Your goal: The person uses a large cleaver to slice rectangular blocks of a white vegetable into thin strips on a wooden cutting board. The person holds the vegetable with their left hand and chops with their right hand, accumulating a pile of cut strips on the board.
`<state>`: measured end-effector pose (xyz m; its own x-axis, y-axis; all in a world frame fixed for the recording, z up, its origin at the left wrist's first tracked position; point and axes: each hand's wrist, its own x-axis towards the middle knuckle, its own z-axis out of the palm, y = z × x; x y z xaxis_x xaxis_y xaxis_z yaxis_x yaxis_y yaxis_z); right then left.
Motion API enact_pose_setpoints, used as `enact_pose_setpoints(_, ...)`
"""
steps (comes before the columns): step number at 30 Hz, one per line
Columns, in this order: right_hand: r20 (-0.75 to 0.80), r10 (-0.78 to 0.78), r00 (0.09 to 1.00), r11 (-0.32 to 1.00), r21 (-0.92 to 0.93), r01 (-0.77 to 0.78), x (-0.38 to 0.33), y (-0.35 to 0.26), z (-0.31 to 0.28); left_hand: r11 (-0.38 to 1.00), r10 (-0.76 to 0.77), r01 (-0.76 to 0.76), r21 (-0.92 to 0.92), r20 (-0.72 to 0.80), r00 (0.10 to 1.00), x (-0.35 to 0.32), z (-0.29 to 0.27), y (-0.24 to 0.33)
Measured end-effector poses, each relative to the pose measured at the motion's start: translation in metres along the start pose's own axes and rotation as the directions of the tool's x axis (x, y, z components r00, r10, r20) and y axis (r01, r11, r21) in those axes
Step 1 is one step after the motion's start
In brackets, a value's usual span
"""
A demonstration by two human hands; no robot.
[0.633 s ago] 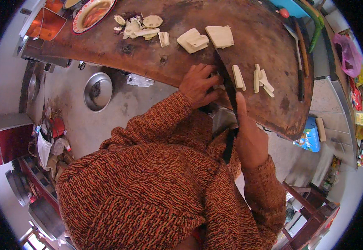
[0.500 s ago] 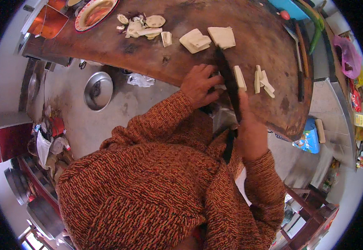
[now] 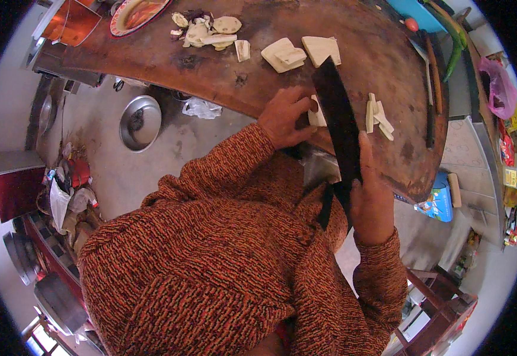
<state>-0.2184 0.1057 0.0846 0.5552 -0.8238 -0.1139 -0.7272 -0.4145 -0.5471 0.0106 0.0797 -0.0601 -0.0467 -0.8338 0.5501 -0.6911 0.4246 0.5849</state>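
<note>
The fingers [image 3: 365, 196] of the right hand [image 3: 374, 207] are curled closely round the grip of a dark knife, with one digit stretched forward along the blade. Those of the left hand [image 3: 285, 118] are bent and part-spread, their tips at the left side of a pale piece; whether they pinch it or only rest against it, I cannot tell.

The largest thing about them is the worn brown wooden tabletop [image 3: 383, 59], with both hands at its near edge. On the floor to the left, well apart from the work, stands a round metal basin [image 3: 147, 127]. The knife [image 3: 340, 113] points away from the person, its broad blade passing just to the right of the left hand and its tip close to the lower corner of a pale slab [image 3: 322, 50]; contact there cannot be made out. A red-rimmed plate [image 3: 117, 27] with brownish-orange contents sits at the far left of the wood. Toward the right edge lie a black-handled utensil [image 3: 430, 121] and, beside it, a long green vegetable [image 3: 457, 50].

Left of that slab is a second one [image 3: 279, 53], a smaller slice lying on it. Further left is a heap of pale slices and scraps [image 3: 202, 34]. The pale piece [image 3: 317, 113] lies between the left fingertips and the blade, partly hidden by the steel. Right of the knife are several thin pale strips [image 3: 379, 115], some crossing.
</note>
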Motion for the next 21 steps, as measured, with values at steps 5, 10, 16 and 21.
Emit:
enact_pose_setpoints(5, 0.077, 0.081, 0.994, 0.996, -0.040, -0.078, -0.001, -0.005, 0.002, 0.998, 0.063, -0.063, 0.009, -0.022, 0.998, 0.000, 0.001, -0.003)
enact_pose_setpoints(10, 0.034, 0.027, 0.999, 0.998, -0.054, -0.025, 0.000, -0.002, 0.009, 0.998, 0.053, -0.054, 0.037, 0.009, 0.999, 0.000, -0.002, -0.002)
enact_pose_setpoints(16, -0.011, -0.097, 0.995, 0.950, -0.298, 0.090, -0.002, 0.006, 0.028, 0.996, 0.075, -0.076, 0.041, 0.012, 0.997, -0.001, 0.000, -0.005)
enact_pose_setpoints(21, 0.036, 0.020, 0.999, 0.979, -0.202, -0.012, 0.016, 0.010, 0.031, 0.996, 0.080, -0.080, 0.043, 0.000, 0.997, -0.002, 0.005, -0.008)
